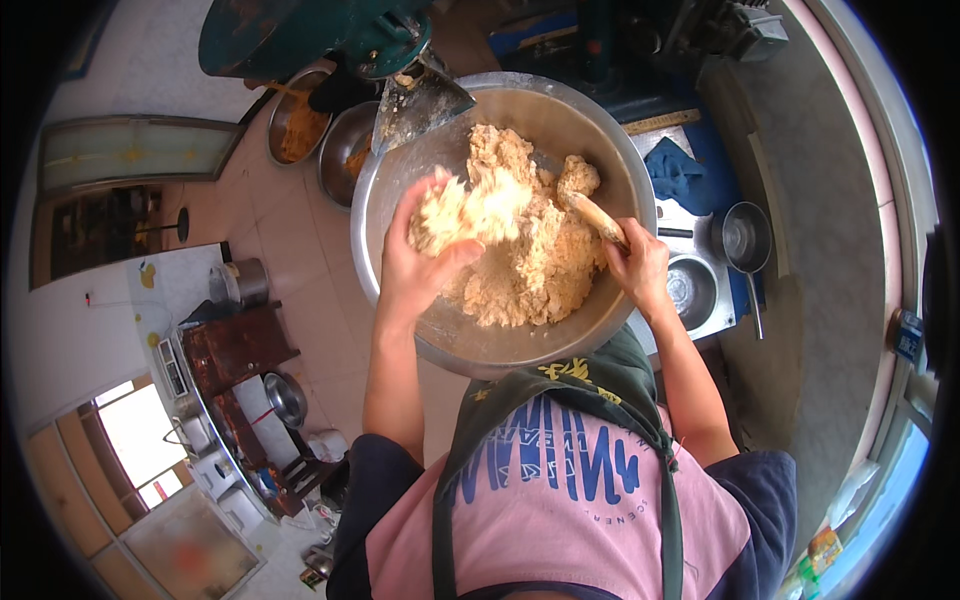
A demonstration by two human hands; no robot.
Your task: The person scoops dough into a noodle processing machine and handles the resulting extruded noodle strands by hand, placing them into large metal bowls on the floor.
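Observation:
A large metal bowl [372,225] in front of me holds a heap of crumbly, light brown dough-like mixture [560,270]. On the bowl's left side my left hand [418,265] curls round a paler clump of crumbly mixture [470,212], which is blurred by motion. My right hand [640,265], over the right rim, grips a wooden stick-like handle [598,216]. The handle's far end is caked with mixture, so I cannot tell what tool it belongs to.
A green machine [310,40] with a dusty metal chute [425,105] overhangs the bowl's far left rim. Behind it are two smaller bowls with orange contents, a metal bowl [300,125] among them. On the right lie a blue cloth [675,172] and a saucepan [742,238].

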